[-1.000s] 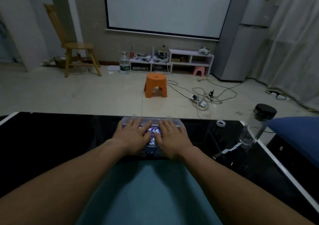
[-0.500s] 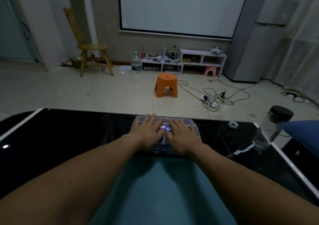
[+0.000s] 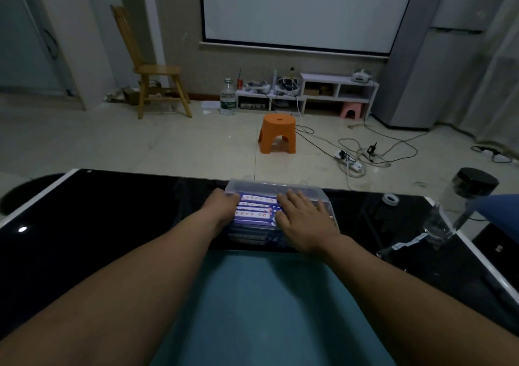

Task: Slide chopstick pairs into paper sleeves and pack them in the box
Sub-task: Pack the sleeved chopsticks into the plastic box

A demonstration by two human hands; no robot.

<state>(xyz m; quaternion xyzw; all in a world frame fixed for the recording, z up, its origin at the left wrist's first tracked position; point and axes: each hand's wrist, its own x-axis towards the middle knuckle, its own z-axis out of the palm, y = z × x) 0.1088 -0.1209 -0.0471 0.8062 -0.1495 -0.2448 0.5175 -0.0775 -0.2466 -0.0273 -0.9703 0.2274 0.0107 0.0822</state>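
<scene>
Black table (image 3: 112,211), box (image 3: 264,187) at far edge, sleeves (image 3: 255,212) stacked inside. Right hand (image 3: 303,219) lies flat with straight fingers on sleeves' right half. Left hand (image 3: 220,208) at their left ends, fingers bent down; can't tell if grasping.

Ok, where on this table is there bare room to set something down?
The widest bare patch is the black table left of the box and left hand. Right of the box it is crowded: tape roll, bottle, a pale strip. The right hand rests on the sleeves.
</scene>
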